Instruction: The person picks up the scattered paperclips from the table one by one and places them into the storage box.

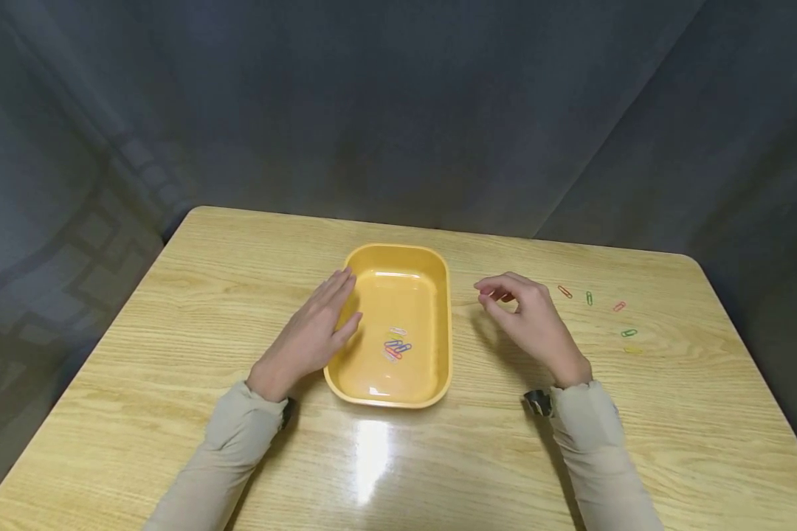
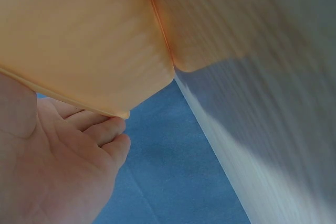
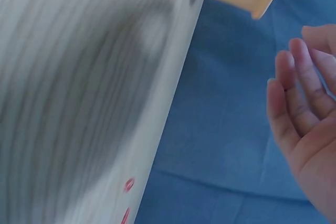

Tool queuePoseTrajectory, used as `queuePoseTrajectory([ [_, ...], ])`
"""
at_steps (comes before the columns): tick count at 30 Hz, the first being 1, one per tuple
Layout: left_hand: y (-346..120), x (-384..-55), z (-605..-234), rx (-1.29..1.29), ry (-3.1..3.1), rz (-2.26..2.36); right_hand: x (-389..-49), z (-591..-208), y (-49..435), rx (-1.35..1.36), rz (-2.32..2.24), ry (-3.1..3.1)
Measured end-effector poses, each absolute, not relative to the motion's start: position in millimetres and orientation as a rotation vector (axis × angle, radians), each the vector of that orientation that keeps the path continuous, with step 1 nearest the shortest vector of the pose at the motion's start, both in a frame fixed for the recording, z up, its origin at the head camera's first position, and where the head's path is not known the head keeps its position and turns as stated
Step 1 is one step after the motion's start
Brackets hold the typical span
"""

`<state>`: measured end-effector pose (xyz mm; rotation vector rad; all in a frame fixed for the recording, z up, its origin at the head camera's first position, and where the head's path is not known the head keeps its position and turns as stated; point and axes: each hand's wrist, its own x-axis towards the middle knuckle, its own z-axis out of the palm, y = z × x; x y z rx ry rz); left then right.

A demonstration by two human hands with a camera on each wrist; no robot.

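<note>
- Clips [image 1: 401,347] lie in two groups: a small pile inside the tray [image 1: 444,332], closer to its near edge than to its far one, and five loose on the table [image 1: 637,442], toward its far right corner.
- The red clip [image 1: 564,292] is the loose one nearest to the tray; two green clips [image 1: 629,332], a pink clip [image 1: 620,306] and a yellow clip [image 1: 633,349] lie farther, toward the table's right edge.
- The left hand [image 1: 311,326] has its fingers extended at the tray's left edge, the thumb over the inside; a light touch should be enough against sliding.
- The right hand [image 1: 531,317] is above the table, between the tray and the loose clips, its fingers bent, thumb and forefinger close together. Whether they pinch a clip, one cannot tell.
- A clip is thin and flat, so it would be better to tilt one end with a nail, then pinch.
- Over the tray's right edge, the right hand should pass without catching it, and release low, near the pile, to avoid a bounce.
</note>
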<state>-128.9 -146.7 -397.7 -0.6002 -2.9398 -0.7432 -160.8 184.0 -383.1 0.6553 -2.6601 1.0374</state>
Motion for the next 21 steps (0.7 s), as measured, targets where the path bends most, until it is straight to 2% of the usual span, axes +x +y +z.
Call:
queuePoseTrajectory([
  [21,-147,-129,-398,-0.599,-2.942,-0.760,-169,-389,235,0.415,0.933,-2.891],
])
